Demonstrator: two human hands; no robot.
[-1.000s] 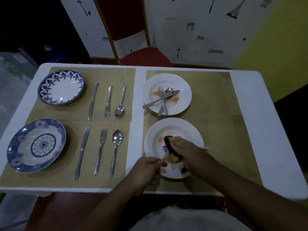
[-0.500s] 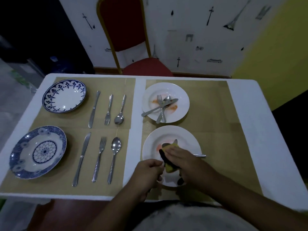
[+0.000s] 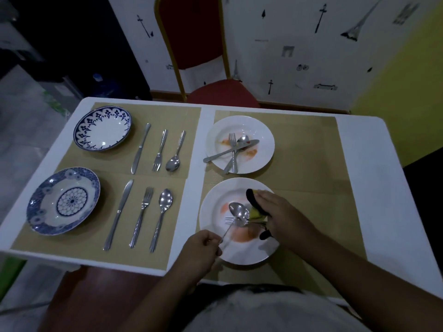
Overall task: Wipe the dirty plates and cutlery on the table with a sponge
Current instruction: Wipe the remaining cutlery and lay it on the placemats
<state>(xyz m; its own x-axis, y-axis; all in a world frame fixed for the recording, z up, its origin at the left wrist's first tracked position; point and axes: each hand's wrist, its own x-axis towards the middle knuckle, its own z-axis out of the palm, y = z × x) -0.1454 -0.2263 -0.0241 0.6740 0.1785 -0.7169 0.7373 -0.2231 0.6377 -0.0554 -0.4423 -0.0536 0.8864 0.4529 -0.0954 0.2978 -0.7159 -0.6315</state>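
A: Head view, left to right. Two blue-patterned plates (image 3: 64, 200) on the left mats, both look empty and clean; two sets of knife, fork and spoon (image 3: 141, 215) lie beside them on the mats, apart from each other.

B: And the white ones?

A: Far white plate (image 3: 260, 127) carries orange smears and a crossed knife, fork and spoon. Near white plate (image 3: 215, 197) has orange smears too, plus a fork and another spoon lying in it.

B: Hands?

A: Left hand (image 3: 201, 248), fingers curled, pinches the thin handle of a spoon (image 3: 236, 209), its bowl raised over the near plate. Right hand (image 3: 280, 215) lies over the sponge (image 3: 255, 213), fingers pressed together on top, holding it against the plate by the spoon bowl.

B: Handling?

A: Judgement only: sponge soft, squashes under the palm, take it across the back. Spoon light, stiff, likely slick where soiled; hold low on the handle. Plates hard, breakable, may slide on the mat, so steady the rim. White tabletop (image 3: 374, 178) at right is bare.
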